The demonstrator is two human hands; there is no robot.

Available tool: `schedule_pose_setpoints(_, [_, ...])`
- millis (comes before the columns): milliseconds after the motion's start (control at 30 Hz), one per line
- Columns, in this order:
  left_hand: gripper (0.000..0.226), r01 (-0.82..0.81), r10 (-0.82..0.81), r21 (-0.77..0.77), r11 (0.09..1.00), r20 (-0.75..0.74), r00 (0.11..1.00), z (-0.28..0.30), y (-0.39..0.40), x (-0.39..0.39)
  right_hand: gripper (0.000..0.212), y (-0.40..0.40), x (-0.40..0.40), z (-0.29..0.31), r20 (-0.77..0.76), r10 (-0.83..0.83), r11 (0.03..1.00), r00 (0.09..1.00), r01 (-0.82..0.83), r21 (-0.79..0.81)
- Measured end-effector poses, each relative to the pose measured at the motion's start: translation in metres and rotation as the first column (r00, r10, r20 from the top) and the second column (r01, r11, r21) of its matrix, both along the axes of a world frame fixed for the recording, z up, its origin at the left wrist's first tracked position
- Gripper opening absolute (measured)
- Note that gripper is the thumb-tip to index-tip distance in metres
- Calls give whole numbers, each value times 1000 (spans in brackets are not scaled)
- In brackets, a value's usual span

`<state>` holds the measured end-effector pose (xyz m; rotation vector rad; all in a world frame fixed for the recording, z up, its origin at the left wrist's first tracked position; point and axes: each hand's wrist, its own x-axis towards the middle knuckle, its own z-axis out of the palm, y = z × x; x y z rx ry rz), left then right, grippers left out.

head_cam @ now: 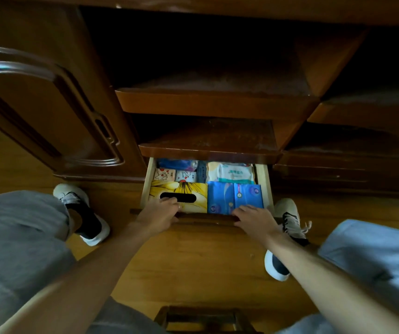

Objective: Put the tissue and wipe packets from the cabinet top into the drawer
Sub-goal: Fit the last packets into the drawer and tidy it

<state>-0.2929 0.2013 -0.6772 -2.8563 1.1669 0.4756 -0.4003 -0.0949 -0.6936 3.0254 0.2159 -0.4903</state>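
I see the pale wooden drawer [146, 189] pulled open, packed with soft plastic packets: a glossy yellow tissue pack [193, 190] with a dark oval slot, two blue packs [234, 197] beside it, and a white wipe packet [234, 173] behind. My left hand [161, 214] and right hand [254, 216] both curl their fingers over the dark polished drawer front [205, 216], gripping its edge.

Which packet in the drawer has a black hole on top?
The big yellow packet at the front left, by the left hand. The blue packets beside it and the white one behind have no hole.
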Motion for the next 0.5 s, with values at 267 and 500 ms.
schedule_pose_setpoints(267, [71, -434, 466, -230, 871, 106, 879, -1, 0, -13, 66, 1, 0, -3, 150, -368, 917, 918, 332, 219])
schedule_pose_setpoints(500, [92, -954, 425, 93, -285, -880, -213, -9, 32, -19, 119, 11, -43, -16, -505, -862, -408, 44, 529, 744])
